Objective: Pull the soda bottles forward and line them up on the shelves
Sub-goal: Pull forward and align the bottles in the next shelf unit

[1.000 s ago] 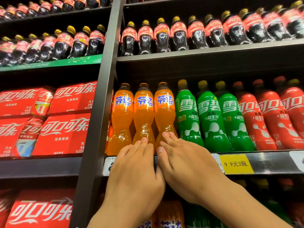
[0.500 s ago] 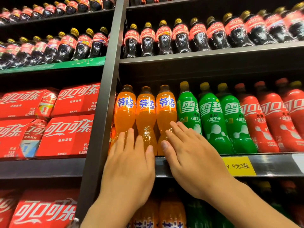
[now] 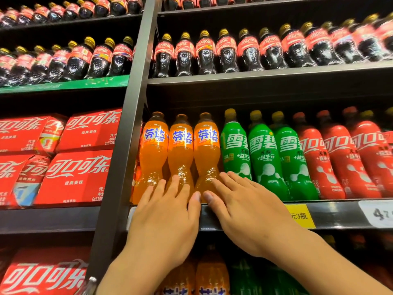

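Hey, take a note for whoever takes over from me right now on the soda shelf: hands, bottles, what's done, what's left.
Left hand: open, straight fingers resting on the lower parts of the left and middle orange bottles.
Right hand: open, fingers flat against the right orange bottle and the base of the first green bottle.
Bottles: three orange, three green, then red bottles stand upright along the shelf edge, labels out.
Done: this front row looks even.
Left: probably the lower bottles, too dark to judge.
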Demonstrator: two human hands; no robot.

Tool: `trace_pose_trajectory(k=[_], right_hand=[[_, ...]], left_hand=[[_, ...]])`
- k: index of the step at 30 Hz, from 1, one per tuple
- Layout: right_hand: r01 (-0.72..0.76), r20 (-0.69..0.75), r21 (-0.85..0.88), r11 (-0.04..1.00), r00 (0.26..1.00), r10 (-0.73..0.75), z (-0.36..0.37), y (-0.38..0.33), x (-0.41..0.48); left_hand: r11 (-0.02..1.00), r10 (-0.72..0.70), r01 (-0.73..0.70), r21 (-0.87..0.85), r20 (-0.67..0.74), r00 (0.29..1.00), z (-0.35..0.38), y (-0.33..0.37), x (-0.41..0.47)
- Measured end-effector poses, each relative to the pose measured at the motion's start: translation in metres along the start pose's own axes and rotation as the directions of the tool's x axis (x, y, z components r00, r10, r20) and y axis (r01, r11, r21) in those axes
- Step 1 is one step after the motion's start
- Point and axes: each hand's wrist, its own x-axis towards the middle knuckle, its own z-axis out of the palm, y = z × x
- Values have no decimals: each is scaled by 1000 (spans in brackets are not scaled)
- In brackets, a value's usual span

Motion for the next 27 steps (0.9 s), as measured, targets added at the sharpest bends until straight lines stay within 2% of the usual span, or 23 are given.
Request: trace_pose_trajectory(k=[2,5,7,10,12,14,16,18,22,27], right_hand=[[-31,-32,21,999,999,32,-6,4,-5],[-72,-50,-49,996,996,69,-16,13,-11],[-96,-7,-33,995,995,95,-22,19,-15],[-61,68,11,998,996,60,-25,30,-21],[-93,60,57,994,994,89,-31,40,-26],[-106,55,42,994,993,103,-37,49,-30],[-78,77,21,997,994,76,-40,53,-34],[-54,79,35,998,996,51,-43,57,-38],[-83,-30,9,996,996,83,-44,71,-44],[-85,-52,-34,996,995,83,-43,82,-53]], left_hand=[[996,-21,16,-87,-61,998,-2,7,4],[974,50,-75,-216,-119,992,2,26,11],[967,137,-159,-200,-117,984,6,40,16],[971,206,-215,-109,-87,975,8,51,20],[972,205,-217,-95,-124,971,5,57,22],[961,177,-212,-180,-192,965,3,64,24],[948,244,-284,-146,-241,939,-1,75,24],[937,312,-336,-92,-204,928,1,80,23],[953,273,-288,-94,-145,951,-5,84,20],[948,194,-238,-211,-210,958,10,85,19]])
